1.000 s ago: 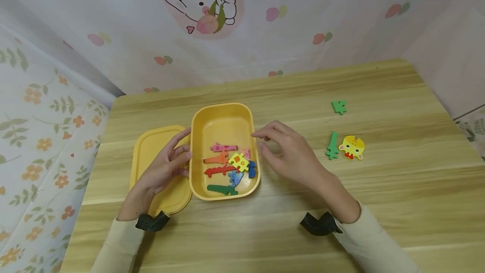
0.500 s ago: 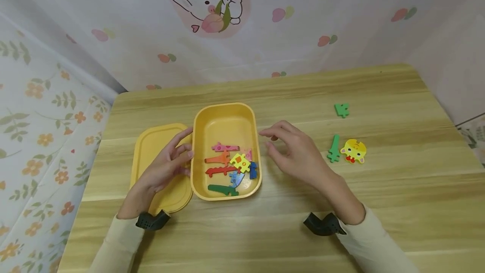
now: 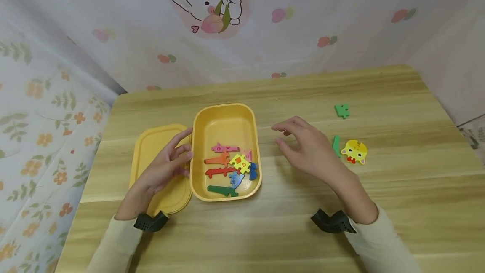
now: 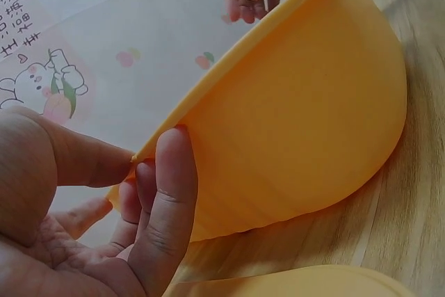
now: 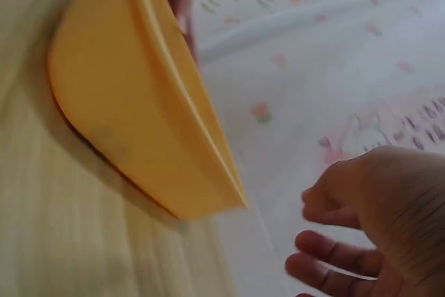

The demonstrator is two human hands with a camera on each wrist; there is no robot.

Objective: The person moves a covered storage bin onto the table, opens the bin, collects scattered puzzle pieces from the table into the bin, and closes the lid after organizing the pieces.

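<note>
In the head view a yellow plastic box [image 3: 224, 123] stands on the table with several small coloured puzzle pieces in its near half. A yellow puzzle piece [image 3: 240, 163] lies over others; a red piece [image 3: 219, 172] and a dark green piece [image 3: 222, 190] are beside it. My left hand [image 3: 168, 163] holds the box's left rim, and the left wrist view shows fingertips at the rim and against the outer wall [image 4: 299, 116]. To the right of the box, my right hand [image 3: 308, 146] hovers with loosely bent fingers and nothing between them.
A yellow lid [image 3: 161, 136] lies under my left hand, beside the box. Right of my right hand are a yellow animal-face piece [image 3: 354, 152], a green piece [image 3: 336, 144] partly hidden by the hand, and another green piece [image 3: 342, 111] farther back. A patterned curtain hangs behind the table.
My right hand has moved rightward from the box's right rim towards the loose pieces and now partly covers one green piece. The left hand stays at the box.
</note>
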